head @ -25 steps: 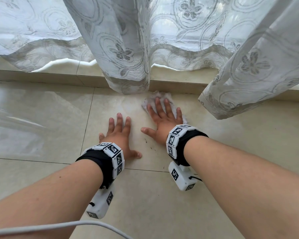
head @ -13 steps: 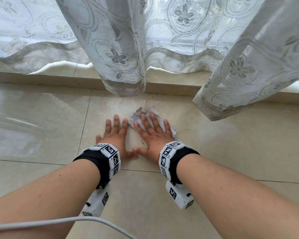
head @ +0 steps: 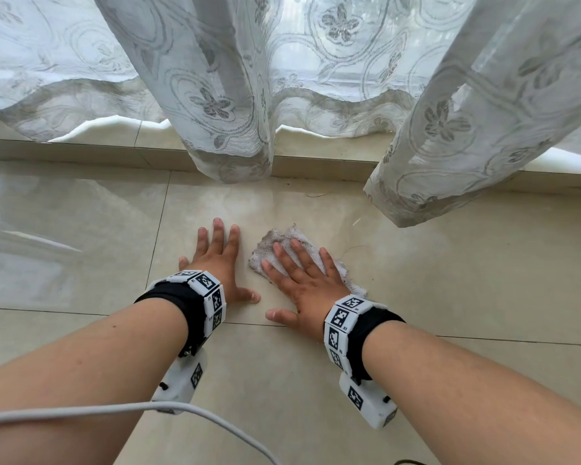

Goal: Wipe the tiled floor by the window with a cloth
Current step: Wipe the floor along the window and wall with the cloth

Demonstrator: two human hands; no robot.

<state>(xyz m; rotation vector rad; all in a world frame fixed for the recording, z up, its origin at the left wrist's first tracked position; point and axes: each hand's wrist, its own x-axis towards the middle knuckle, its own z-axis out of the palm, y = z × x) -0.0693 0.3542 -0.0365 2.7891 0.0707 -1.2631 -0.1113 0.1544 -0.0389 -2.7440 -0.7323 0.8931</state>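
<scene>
A small grey-white cloth (head: 280,240) lies flat on the glossy beige tiled floor (head: 416,280) a little in front of the window step. My right hand (head: 302,283) presses down on it with straight, spread fingers; the cloth's frayed edges show beyond the fingertips and along the hand's right side. My left hand (head: 217,260) rests flat on the bare tile just left of the cloth, fingers straight and apart from it. Both wrists carry black bands with white marker blocks.
Patterned sheer curtains (head: 228,105) hang over the raised tiled window step (head: 319,164), their hems reaching the floor at centre and right (head: 426,182). A stray hair or thread (head: 351,248) lies on the tile right of the cloth. A white cable (head: 198,412) crosses the lower left.
My right hand has pulled the cloth back from the window step toward me, first leftward, then slightly right. The left hand stays planted flat on the tile.
</scene>
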